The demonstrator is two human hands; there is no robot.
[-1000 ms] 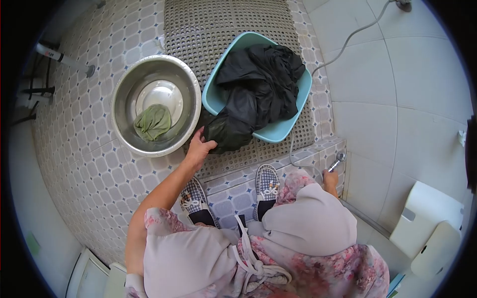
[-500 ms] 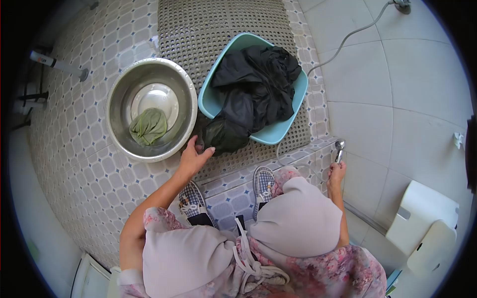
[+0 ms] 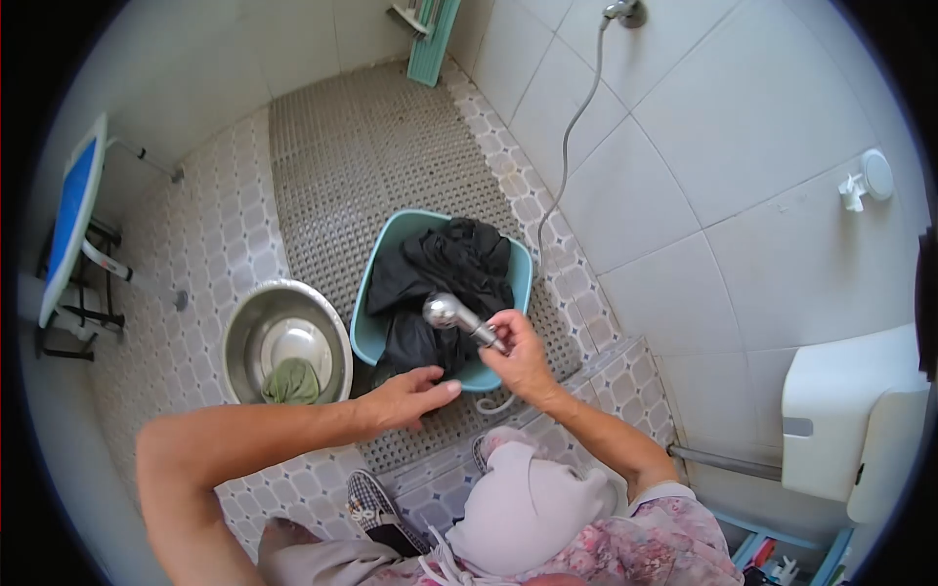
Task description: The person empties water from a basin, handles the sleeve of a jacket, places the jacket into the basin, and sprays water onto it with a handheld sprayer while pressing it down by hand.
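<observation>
My right hand (image 3: 518,361) is closed round the handle of a chrome shower head (image 3: 445,311) and holds it above the light-blue basin (image 3: 360,332). Black clothes (image 3: 440,259) are heaped in that basin, with part hanging at its near rim. My left hand (image 3: 415,397) is beside this near part, thumb and fingers apart; some fingers are hidden, and whether they touch the cloth I cannot tell. Left of the basin, a metal bowl (image 3: 234,342) has a crumpled green cloth (image 3: 291,382) in its bottom.
Both containers stand on the floor, the blue one on a perforated grey mat (image 3: 381,137). A grey hose (image 3: 570,137) hangs down the right wall. At the left is a blue-and-white folding seat (image 3: 73,215); a white box (image 3: 840,400) is on the right.
My right hand has brought the shower head from the far right to above the basin. The view has tilted up, showing more wall. My left hand remains near the basin's near side.
</observation>
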